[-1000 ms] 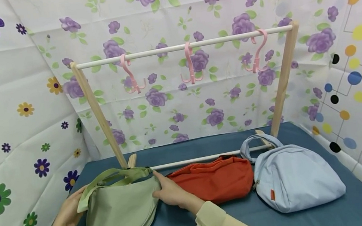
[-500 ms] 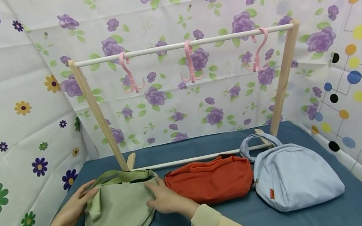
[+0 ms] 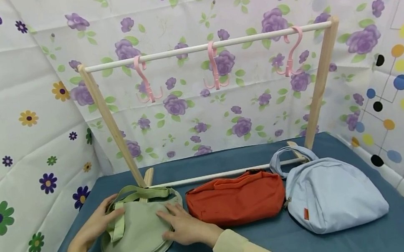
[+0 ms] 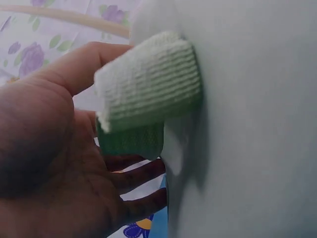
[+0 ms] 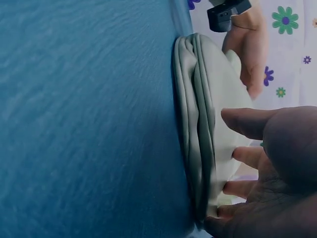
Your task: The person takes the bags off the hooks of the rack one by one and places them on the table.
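A pale green bag (image 3: 143, 221) with a curved lower edge lies on the blue cloth at the left. Its webbing strap (image 3: 145, 191) loops along the top, and a loose strap end (image 4: 148, 82) folds over the front left side. At that left side is my left hand (image 3: 95, 225), thumb over the front by the strap and fairly straight fingers reaching the bag's edge. My right hand (image 3: 187, 224) rests on the bag's front right, fingers spread; the right wrist view shows its fingertips (image 5: 240, 152) touching the fabric.
Beside the green bag lie a red-orange bag (image 3: 235, 201) and a light blue bag (image 3: 337, 195) with a looped strap. Behind them stands a wooden rack (image 3: 113, 128) whose white top rail (image 3: 178, 52) carries three pink hooks (image 3: 214, 67). Patterned cloth walls surround the blue surface.
The right hand has gone from the bag's right edge onto its front. The left hand has shifted toward the upper left side, and the strap end now hangs down over the front.
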Motion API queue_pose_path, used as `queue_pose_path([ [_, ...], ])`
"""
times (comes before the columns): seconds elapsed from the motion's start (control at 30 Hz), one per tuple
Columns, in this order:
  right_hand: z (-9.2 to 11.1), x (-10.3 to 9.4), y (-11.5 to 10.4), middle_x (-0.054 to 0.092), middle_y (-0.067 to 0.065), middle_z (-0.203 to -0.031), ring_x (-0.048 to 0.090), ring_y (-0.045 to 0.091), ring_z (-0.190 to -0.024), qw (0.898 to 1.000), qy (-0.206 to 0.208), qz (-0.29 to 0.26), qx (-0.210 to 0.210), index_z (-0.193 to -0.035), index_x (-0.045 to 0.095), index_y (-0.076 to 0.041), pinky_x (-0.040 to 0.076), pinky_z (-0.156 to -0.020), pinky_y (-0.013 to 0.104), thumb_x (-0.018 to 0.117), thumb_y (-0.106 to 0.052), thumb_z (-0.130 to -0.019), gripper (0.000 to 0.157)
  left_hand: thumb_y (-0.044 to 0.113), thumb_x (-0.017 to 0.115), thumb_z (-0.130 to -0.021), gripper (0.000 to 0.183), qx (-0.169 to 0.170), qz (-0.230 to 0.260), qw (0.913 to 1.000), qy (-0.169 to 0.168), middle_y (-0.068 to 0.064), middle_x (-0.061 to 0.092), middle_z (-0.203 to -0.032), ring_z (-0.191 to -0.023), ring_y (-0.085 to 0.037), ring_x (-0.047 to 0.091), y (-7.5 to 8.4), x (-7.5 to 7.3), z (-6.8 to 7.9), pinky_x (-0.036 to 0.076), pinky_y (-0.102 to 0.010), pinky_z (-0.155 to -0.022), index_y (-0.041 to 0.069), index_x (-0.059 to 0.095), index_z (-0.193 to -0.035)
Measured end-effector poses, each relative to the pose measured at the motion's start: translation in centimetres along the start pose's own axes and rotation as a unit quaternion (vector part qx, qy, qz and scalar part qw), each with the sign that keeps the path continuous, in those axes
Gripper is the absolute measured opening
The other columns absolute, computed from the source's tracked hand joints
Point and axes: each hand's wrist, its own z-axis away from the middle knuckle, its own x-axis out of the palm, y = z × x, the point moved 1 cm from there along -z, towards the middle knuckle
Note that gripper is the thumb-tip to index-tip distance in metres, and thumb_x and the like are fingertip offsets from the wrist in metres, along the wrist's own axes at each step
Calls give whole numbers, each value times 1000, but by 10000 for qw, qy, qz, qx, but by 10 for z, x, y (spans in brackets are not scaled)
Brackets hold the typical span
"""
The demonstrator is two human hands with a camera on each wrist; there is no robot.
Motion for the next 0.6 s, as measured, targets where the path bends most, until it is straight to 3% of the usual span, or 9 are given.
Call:
queue_pose_path([
  [0.23,0,2,3,20,6,-172,12,29,-160,9998,82,182,85,-163,36,-30,22,-125,50,63,-36,-106,64,53,54,-106,95,68,-363,9993,40,-38,3,-165,-149,-61,6,5,6,-4,23,-76,-112,-3,4,-164],
  [0.6,2,7,3,24,12,-171,14,28,-160,9987,78,487,148,-159,45,-21,22,-126,46,61,-37,-106,58,41,66,-103,86,227,-1078,9926,516,-47,12,-154,-139,-69,12,-3,14,-7,24,-81,-104,-10,23,-158],
])
